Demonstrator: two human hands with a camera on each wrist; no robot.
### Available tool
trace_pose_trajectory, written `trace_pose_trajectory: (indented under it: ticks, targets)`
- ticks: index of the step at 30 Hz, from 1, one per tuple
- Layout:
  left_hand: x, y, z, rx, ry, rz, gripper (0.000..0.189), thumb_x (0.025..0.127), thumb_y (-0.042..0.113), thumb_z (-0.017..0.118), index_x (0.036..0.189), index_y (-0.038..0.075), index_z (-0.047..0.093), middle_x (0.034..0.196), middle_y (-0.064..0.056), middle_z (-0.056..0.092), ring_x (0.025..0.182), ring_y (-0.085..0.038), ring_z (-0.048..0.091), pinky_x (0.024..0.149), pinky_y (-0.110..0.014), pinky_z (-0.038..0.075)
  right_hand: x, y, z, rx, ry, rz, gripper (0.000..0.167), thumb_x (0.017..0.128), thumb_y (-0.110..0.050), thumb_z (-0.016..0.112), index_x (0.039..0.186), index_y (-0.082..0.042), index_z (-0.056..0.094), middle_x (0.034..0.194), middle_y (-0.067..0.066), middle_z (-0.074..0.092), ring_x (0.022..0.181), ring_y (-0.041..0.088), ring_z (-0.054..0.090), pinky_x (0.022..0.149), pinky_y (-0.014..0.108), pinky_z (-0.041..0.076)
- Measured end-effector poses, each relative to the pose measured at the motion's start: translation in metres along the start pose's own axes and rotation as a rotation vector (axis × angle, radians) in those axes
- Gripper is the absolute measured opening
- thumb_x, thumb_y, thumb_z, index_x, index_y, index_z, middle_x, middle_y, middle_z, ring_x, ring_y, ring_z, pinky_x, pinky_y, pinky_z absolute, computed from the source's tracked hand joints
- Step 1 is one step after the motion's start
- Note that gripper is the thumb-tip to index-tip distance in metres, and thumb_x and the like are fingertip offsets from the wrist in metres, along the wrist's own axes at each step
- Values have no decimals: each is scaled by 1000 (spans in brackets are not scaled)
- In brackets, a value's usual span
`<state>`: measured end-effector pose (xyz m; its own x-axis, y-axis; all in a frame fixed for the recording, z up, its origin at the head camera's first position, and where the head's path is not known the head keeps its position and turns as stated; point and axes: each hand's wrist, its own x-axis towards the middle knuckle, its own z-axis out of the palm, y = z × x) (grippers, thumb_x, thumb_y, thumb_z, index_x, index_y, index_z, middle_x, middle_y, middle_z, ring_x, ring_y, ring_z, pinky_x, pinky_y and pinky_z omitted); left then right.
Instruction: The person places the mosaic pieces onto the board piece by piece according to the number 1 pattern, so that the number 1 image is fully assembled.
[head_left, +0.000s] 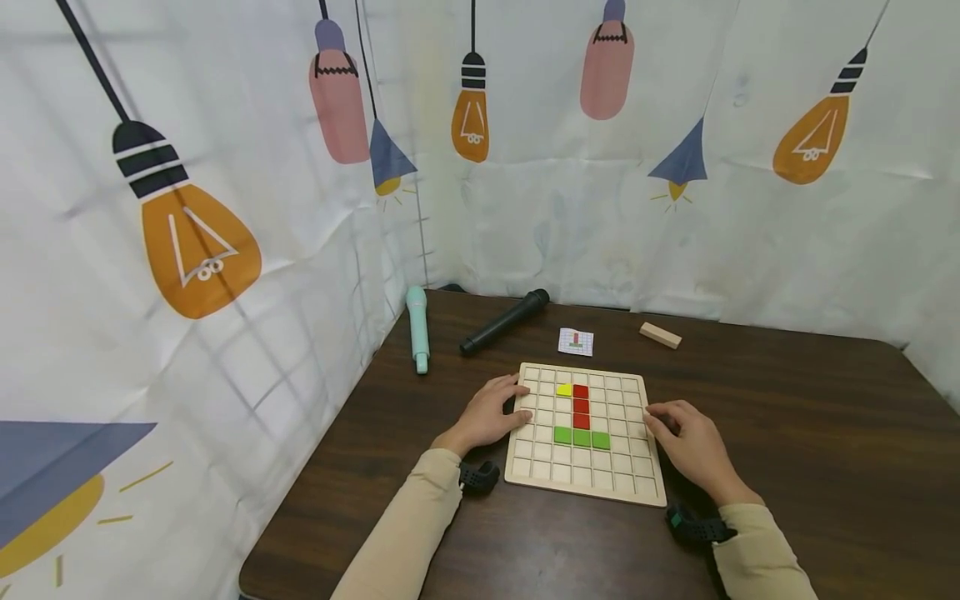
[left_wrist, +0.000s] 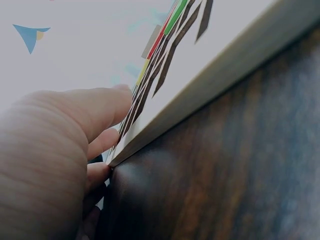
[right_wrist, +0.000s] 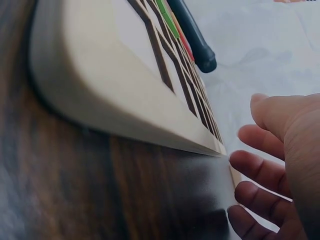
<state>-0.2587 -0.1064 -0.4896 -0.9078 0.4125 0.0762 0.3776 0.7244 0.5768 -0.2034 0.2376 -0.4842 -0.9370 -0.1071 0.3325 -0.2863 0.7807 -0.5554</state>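
A square wooden grid board (head_left: 540, 469) lies flat on the table. Three red tiles (head_left: 581, 406) form a column on it, above a row of three green tiles (head_left: 582, 437). One yellow tile (head_left: 564, 389) sits left of the top red tile. My left hand (head_left: 486, 414) rests at the board's left edge, its thumb (left_wrist: 107, 102) reaching over the border and its other fingers beside the edge. At the right edge is my right hand (head_left: 693, 443), with loosely bent fingers (right_wrist: 257, 165) close beside the board and nothing held in them.
Behind the board lie a small pattern card (head_left: 576, 342), a dark microphone (head_left: 504, 322) and a plain wooden block (head_left: 661, 335). A mint-green microphone (head_left: 418, 329) lies at the table's left edge. Printed white curtains (head_left: 555, 217) hang behind the dark wooden table (head_left: 817, 433).
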Motion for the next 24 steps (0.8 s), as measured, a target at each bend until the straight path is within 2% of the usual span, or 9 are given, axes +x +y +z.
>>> trace_pose_trajectory:
  ticks: [6, 10, 17, 24]
  targets:
    - [3, 3, 0, 0, 5, 2, 48, 96, 39, 62, 138, 17, 56, 156, -3, 35, 145, -23, 26, 114, -50, 27, -1, 1, -2, 3, -4, 9, 30, 98, -32, 61, 115, -8, 70, 110, 7, 63, 83, 18, 55, 66, 35, 46]
    - [3, 6, -1, -4, 3, 7, 48, 96, 38, 62, 138, 17, 56, 156, -4, 35, 145, -24, 25, 114, -50, 27, -1, 2, -3, -4, 0, 14, 30, 98, -32, 61, 115, -9, 70, 109, 7, 63, 81, 18, 53, 65, 34, 45]
    - [-4, 1, 1, -10, 25, -17, 46, 95, 37, 63, 137, 18, 58, 155, -2, 36, 145, -23, 27, 113, -50, 28, -2, 3, 0, 7, 16, 5, 26, 96, -29, 64, 113, -10, 71, 105, 4, 64, 77, 16, 51, 63, 32, 43]
    - [-10, 1, 0, -96, 40, -35, 42, 97, 35, 61, 134, 16, 59, 155, -3, 36, 144, -25, 28, 113, -50, 30, -4, 8, 0, 3, 57, 0, 24, 97, -29, 63, 112, -11, 72, 105, 2, 64, 76, 13, 50, 62, 29, 42]
